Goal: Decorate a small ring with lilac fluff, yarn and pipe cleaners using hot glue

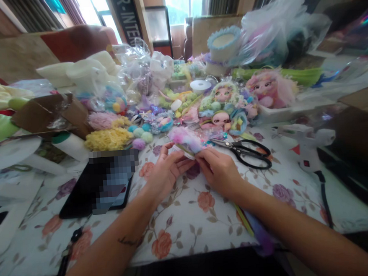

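My left hand (pixel 165 171) and my right hand (pixel 219 169) meet over the flowered tablecloth (pixel 189 213), both gripping a fluffy pink-and-lilac pompom piece (pixel 184 139) on a thin green stem. The fluffy head sticks up between the fingertips. Black-handled scissors (pixel 249 152) lie just right of my right hand. A dark tablet (pixel 100 183) lies flat to the left of my left hand.
Behind the hands lies a heap of craft stock: yellow and pink pompoms (pixel 108 137), small doll heads (pixel 222 106), a white ribbon spool (pixel 201 85), plastic bags (pixel 277 26). A cardboard box (pixel 48 111) stands at the left, a white glue gun (pixel 310 146) at the right.
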### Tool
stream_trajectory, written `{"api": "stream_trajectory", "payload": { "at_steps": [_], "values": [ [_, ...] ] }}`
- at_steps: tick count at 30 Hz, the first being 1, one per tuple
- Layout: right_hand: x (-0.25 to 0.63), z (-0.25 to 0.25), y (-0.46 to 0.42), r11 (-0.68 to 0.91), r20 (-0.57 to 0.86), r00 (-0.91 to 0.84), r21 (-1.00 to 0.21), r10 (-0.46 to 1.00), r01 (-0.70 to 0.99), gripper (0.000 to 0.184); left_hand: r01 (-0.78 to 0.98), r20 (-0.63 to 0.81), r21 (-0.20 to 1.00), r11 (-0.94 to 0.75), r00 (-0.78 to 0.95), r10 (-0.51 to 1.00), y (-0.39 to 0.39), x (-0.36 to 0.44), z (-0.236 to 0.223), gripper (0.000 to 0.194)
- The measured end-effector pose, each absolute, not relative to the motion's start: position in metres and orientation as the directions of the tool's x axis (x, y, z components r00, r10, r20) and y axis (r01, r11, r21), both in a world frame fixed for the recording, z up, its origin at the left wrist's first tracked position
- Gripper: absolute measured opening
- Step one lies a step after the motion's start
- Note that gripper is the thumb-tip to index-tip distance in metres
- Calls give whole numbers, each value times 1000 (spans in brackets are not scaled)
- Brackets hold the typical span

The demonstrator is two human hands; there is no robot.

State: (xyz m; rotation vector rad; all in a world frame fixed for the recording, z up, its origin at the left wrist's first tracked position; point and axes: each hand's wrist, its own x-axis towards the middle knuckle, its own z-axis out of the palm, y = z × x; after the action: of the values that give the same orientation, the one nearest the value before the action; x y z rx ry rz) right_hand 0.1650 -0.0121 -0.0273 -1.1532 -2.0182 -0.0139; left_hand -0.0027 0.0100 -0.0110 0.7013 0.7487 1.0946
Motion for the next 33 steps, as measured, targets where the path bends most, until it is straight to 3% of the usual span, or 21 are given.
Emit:
{"api": "stream_trajectory", "payload": {
  "at_steps": [7,19,28,33],
  "values": [
    [162,-28,-13,597,647,-275,-349,711,722,22,-566,-236,722,399,341,910,17,-8,-13,20],
    [161,-30,-13,611,633,-293,-369,717,700,23,-620,-200,688,379,339,919,20,-14,-18,30],
    [160,-31,-9,548,582,-153,-600,799,583,16,-626,-187,698,347,309,933,17,-12,-19,30],
    [158,-26,-6,345,358,-49,-839,932,422,8,-626,-185,706,330,287,940,19,-14,-19,29]
  ]
}}
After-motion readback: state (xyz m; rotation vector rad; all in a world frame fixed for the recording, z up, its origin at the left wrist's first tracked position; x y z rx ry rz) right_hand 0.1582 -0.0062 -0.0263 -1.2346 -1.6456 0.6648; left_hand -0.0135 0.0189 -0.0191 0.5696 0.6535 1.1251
